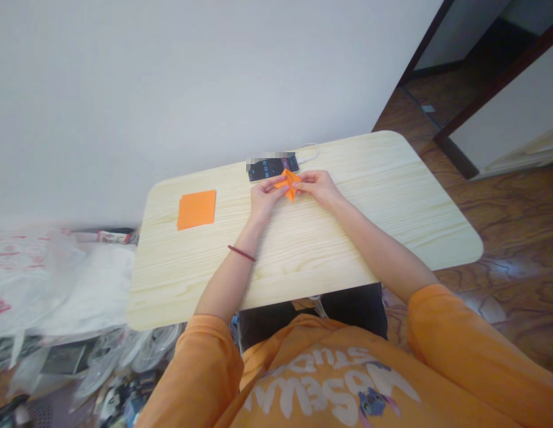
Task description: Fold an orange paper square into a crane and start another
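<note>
An orange folded paper piece [288,183] with pointed flaps sits just above the tabletop between my hands. My left hand [264,199] pinches its left side, and my right hand [316,187] grips its right side with the fingertips. A flat square of orange paper [197,209] lies on the pale wood-grain table [303,249] to the left, away from both hands. Just beyond the folded piece lies a black smartphone [273,168] with a lit screen, close to my left fingertips. A dark red cord bracelet [241,253] circles my left wrist.
A white charging cable [310,153] runs from the phone along the table's far edge. A white wall stands behind the table. White plastic bags [35,279] and clutter lie on the floor at left. Brown wooden flooring and a door frame lie at right.
</note>
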Motion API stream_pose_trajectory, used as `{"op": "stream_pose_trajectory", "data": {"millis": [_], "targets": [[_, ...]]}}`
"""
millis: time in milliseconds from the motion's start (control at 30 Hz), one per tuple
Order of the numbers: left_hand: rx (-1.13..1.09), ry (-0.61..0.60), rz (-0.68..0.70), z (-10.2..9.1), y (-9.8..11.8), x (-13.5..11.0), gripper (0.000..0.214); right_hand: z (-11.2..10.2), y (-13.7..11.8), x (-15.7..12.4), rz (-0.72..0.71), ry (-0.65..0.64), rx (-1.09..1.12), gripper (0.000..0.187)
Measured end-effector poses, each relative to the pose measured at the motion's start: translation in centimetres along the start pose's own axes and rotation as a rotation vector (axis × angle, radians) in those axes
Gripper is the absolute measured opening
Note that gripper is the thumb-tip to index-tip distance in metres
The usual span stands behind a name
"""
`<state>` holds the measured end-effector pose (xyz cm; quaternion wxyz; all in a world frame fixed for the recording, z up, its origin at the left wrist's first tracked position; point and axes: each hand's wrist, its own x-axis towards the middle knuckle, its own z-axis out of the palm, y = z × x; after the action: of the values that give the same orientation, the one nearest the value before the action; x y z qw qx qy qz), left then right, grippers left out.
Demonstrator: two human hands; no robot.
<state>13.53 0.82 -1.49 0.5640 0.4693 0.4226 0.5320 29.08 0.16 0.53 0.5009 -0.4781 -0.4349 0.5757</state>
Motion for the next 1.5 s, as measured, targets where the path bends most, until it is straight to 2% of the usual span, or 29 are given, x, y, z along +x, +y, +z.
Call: {"op": "stream_pose_trajectory", "data": {"millis": [267,433,800,1133,1500], "targets": [[0.003,0.031,0.02,0.06,0.02,-0.06,0.035,0.07,0.01,-0.06,-0.023,-0.024,-0.008,0.038],[0.042,0.031,0.03,0.24,0.28,-0.27,0.031,-0.14,0.02,0.09,-0.071,0.008,-0.074,0.036],[0.145,-0.028,0.049,0.3,0.39,-0.46,0.027,-0.1,-0.39,-0.08,-0.054,0.029,-0.112,0.036],[0.114,-0.059,0.009,0.31,0.53,-0.6,0.028,-0.25,-0.07,0.12,-0.029,0.042,-0.108,0.027],[0.115,-0.11,-0.012,0.35,0.75,-0.75,0.028,-0.47,0.46,0.48,-0.024,0.012,-0.078,0.027]]}}
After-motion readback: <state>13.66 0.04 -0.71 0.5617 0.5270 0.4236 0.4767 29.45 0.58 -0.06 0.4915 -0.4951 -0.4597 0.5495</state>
